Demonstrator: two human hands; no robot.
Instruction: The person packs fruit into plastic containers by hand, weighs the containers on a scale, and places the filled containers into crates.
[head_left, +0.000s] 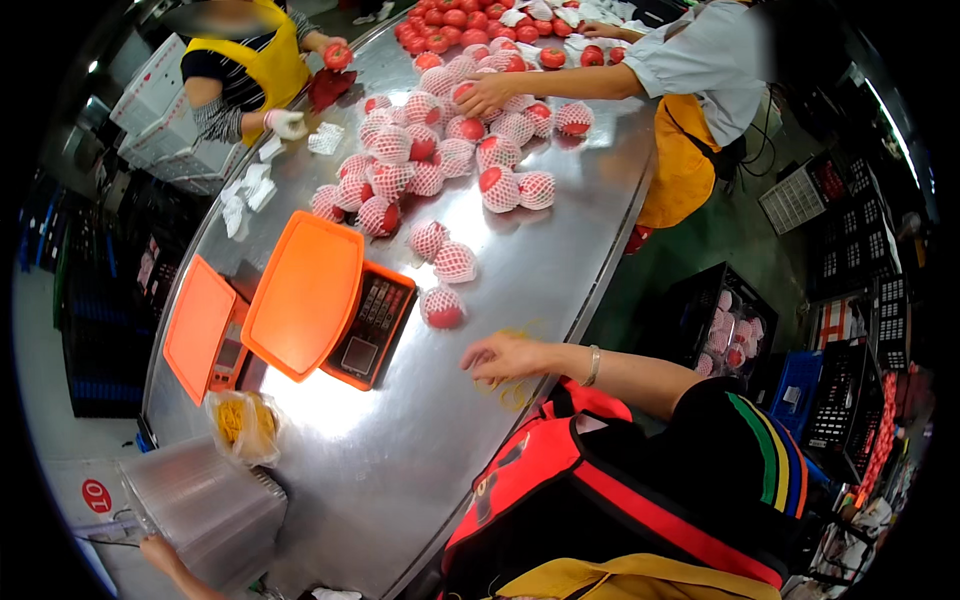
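My right hand (501, 358), with a bracelet at the wrist, is over the near edge of a metal table (420, 450). Its fingers are curled, and thin yellow rubber bands (514, 394) loop and hang around it. Low on the left, my left hand (161, 556) touches the edge of a stack of clear plastic containers (206, 510); its fingertips are partly hidden. Beyond my right hand lies a tomato in a foam net (443, 307), near two more netted ones (454, 262). A plastic bag of yellow rubber bands (244, 426) sits against the stack.
Two orange scales (304, 296) (199, 330) stand at the left. Farther off is a heap of netted tomatoes (420, 142), with bare tomatoes (457, 22) behind. One co-worker (262, 67) holds a tomato; another's hand (484, 94) reaches into the heap. A black crate (724, 322) stands beyond the table's right edge.
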